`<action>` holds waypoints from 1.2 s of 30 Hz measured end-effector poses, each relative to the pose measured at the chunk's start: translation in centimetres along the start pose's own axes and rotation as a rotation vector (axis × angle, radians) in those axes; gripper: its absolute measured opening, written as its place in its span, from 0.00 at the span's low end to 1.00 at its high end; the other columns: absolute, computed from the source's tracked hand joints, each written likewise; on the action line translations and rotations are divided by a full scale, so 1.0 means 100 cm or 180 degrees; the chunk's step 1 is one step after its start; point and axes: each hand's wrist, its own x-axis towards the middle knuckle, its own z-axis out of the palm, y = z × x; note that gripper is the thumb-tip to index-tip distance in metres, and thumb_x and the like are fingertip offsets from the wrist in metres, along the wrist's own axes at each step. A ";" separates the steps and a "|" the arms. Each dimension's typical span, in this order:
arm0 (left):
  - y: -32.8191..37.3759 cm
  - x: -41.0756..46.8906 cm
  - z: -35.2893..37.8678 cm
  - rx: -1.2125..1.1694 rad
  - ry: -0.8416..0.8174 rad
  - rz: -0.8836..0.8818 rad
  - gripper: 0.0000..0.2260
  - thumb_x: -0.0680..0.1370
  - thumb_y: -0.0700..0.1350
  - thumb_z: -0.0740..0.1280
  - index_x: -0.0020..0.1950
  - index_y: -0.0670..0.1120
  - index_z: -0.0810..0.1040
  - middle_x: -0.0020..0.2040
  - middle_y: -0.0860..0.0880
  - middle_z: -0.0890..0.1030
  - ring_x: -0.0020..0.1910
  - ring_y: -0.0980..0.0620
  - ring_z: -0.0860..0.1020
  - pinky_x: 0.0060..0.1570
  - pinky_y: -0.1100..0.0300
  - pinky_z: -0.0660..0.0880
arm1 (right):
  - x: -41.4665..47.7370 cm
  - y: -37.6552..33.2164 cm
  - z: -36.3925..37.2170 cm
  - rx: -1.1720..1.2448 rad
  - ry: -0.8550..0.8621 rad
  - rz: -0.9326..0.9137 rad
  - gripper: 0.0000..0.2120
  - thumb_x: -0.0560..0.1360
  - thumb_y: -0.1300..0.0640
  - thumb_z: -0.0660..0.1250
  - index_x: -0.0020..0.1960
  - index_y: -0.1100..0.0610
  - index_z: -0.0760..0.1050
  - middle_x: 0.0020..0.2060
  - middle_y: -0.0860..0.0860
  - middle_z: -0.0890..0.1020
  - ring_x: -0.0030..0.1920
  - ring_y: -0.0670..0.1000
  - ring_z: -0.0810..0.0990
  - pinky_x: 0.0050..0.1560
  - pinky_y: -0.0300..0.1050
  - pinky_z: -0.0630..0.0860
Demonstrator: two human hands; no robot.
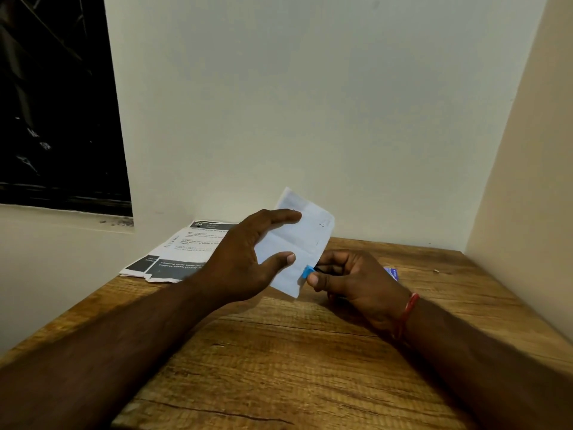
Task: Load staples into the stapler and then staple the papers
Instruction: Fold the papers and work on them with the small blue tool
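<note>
The person is holding a folded white paper [305, 240] in the left hand [245, 262], a little above the wooden surface [279, 352]. The grip of this hand is clamped on the paper, with the thumb lying on its front and the fingers reaching over its upper edge. The right hand [356, 280] is gripping a small blue stapler [307, 271], its fingers curled tightly around it. The stapler's front end is touching the lower right edge of the paper. A red thread [406, 315] is sitting on the right wrist. Printed sheets [179, 252] are lying at the back left of the surface, against the wall. A small bluish box [391, 273] is showing just behind the right hand.
</note>
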 end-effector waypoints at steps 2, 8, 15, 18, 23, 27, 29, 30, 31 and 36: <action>0.000 0.000 0.000 -0.0004 0.0017 0.0004 0.30 0.80 0.46 0.81 0.80 0.59 0.77 0.73 0.67 0.79 0.73 0.59 0.78 0.71 0.65 0.75 | 0.000 0.001 0.000 0.0003 -0.0027 0.0018 0.14 0.76 0.67 0.80 0.62 0.64 0.87 0.52 0.59 0.92 0.41 0.45 0.91 0.40 0.35 0.84; 0.000 0.001 0.001 -0.0024 0.0027 -0.0007 0.30 0.80 0.47 0.82 0.80 0.59 0.77 0.74 0.61 0.80 0.73 0.56 0.79 0.69 0.71 0.75 | 0.000 0.000 0.001 -0.0079 -0.0017 -0.0056 0.15 0.72 0.60 0.83 0.58 0.61 0.89 0.44 0.53 0.92 0.37 0.43 0.88 0.38 0.34 0.82; 0.002 0.001 0.001 -0.0050 0.0042 0.0016 0.30 0.80 0.47 0.82 0.81 0.58 0.77 0.75 0.63 0.79 0.74 0.59 0.78 0.71 0.71 0.73 | 0.001 -0.001 0.000 -0.0501 0.0176 -0.0116 0.18 0.71 0.49 0.85 0.57 0.56 0.90 0.47 0.61 0.90 0.38 0.53 0.80 0.38 0.42 0.77; 0.002 0.000 0.000 -0.0074 0.0079 0.0009 0.31 0.80 0.47 0.82 0.80 0.60 0.77 0.75 0.68 0.77 0.73 0.64 0.77 0.67 0.75 0.72 | 0.002 -0.004 0.000 -0.0723 0.0295 -0.0275 0.20 0.70 0.46 0.86 0.57 0.55 0.90 0.52 0.64 0.90 0.44 0.54 0.82 0.40 0.46 0.78; 0.001 0.001 0.000 -0.0320 0.0091 -0.0013 0.29 0.79 0.46 0.83 0.78 0.60 0.79 0.73 0.67 0.78 0.69 0.64 0.79 0.58 0.72 0.79 | 0.003 -0.008 0.003 -0.0738 0.0504 -0.0426 0.08 0.75 0.61 0.82 0.53 0.61 0.89 0.41 0.52 0.91 0.37 0.44 0.85 0.34 0.34 0.78; 0.000 0.001 0.000 -0.0385 0.0113 -0.0019 0.29 0.79 0.44 0.83 0.78 0.59 0.79 0.73 0.64 0.80 0.69 0.62 0.81 0.57 0.69 0.82 | -0.001 -0.010 0.007 -0.0743 0.0504 -0.0300 0.12 0.73 0.56 0.83 0.55 0.57 0.90 0.47 0.55 0.92 0.40 0.47 0.85 0.37 0.38 0.79; 0.000 0.001 -0.001 -0.0384 0.0197 -0.0040 0.29 0.79 0.44 0.82 0.78 0.59 0.80 0.73 0.65 0.80 0.69 0.63 0.81 0.58 0.70 0.81 | -0.003 -0.007 0.008 -0.0580 0.0300 -0.0176 0.17 0.71 0.53 0.84 0.58 0.57 0.90 0.52 0.61 0.91 0.43 0.49 0.85 0.40 0.41 0.80; 0.000 0.001 -0.001 -0.0414 0.0248 -0.0078 0.28 0.79 0.44 0.83 0.77 0.59 0.80 0.73 0.64 0.81 0.69 0.62 0.81 0.59 0.68 0.82 | -0.003 -0.006 0.008 -0.0455 0.0159 -0.0111 0.18 0.72 0.54 0.84 0.59 0.58 0.90 0.53 0.62 0.91 0.43 0.49 0.86 0.41 0.40 0.81; 0.000 0.001 0.000 -0.0445 0.0288 -0.0111 0.28 0.79 0.44 0.83 0.77 0.59 0.80 0.73 0.63 0.81 0.69 0.61 0.82 0.60 0.66 0.83 | -0.003 -0.004 0.008 -0.0332 0.0012 -0.0048 0.17 0.73 0.57 0.84 0.60 0.59 0.89 0.54 0.61 0.91 0.44 0.48 0.88 0.42 0.39 0.83; 0.001 0.003 0.001 -0.0510 0.0355 -0.0158 0.28 0.79 0.44 0.83 0.77 0.59 0.80 0.73 0.61 0.82 0.68 0.58 0.83 0.60 0.61 0.86 | -0.002 0.000 0.008 -0.0217 -0.0295 0.0066 0.17 0.75 0.60 0.82 0.63 0.56 0.89 0.60 0.57 0.91 0.54 0.52 0.92 0.52 0.41 0.86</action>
